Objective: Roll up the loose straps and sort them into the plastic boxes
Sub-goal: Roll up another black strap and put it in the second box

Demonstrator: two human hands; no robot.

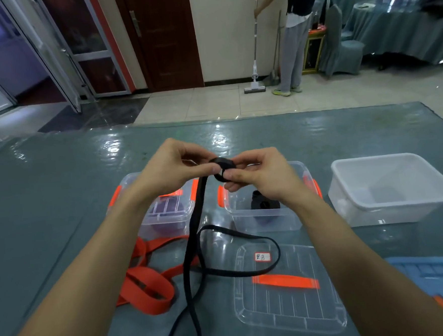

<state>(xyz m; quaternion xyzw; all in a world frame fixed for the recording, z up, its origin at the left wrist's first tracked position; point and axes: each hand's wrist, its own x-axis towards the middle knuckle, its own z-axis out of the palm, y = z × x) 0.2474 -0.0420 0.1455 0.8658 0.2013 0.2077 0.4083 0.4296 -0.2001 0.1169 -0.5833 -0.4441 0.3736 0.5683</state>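
Both hands hold a black strap (pixel 194 238) above the table. Its rolled end (pixel 223 167) is a small coil pinched between my left hand (pixel 174 166) and my right hand (pixel 257 172). The loose tail hangs down and loops over the table to the near edge. Below the hands stand two clear boxes with orange latches: the left one (pixel 166 216) holds purple rolls, the middle one (pixel 265 217) holds a black roll (pixel 263 204). A loose orange strap (pixel 147 283) lies in front of the left box.
An empty white tub (pixel 389 190) stands at the right. A clear lid (pixel 286 289) with an orange handle and a small label lies in front of the middle box. A blue lid (pixel 437 276) shows at the right edge. A person mops the floor beyond the table.
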